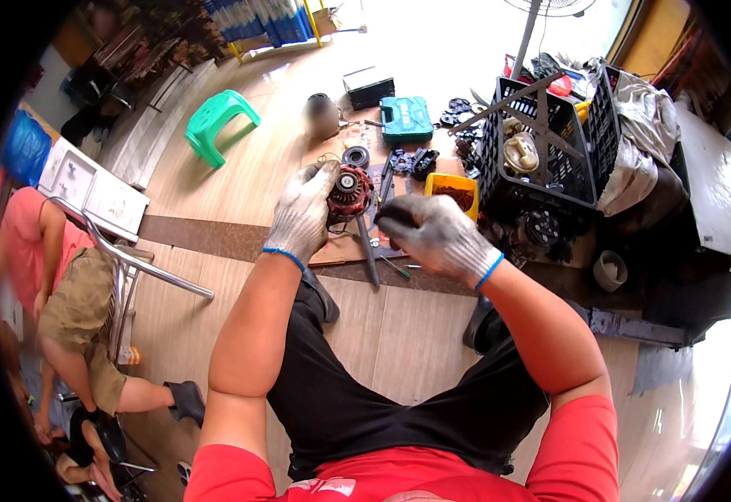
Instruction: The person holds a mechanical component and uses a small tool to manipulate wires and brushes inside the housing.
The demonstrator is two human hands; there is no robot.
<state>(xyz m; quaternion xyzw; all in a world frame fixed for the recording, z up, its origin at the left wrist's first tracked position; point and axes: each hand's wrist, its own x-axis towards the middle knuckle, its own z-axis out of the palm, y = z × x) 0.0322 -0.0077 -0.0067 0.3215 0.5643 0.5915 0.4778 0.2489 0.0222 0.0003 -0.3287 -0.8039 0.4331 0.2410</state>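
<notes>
a: what's hard to see from where you sit?

b: your left hand [302,213] wraps the red and black motor part [348,194] from the side, so its near half is hidden under your glove. your right hand [434,237] is curled shut just beside it; the glove covers the fingertips, so i cannot tell what it grips, if anything.

a: and where is that part?

b: held up above the cardboard sheet [340,248] on the floor, in front of your knees.

a: what's around you?

b: a black crate [541,146] full of dark parts to your right, a yellow tub [451,192] beside it, a teal tool case [406,118] farther off, a green stool [217,122] to the left. another person [72,309] sits at your left, cut off by the rim.
</notes>
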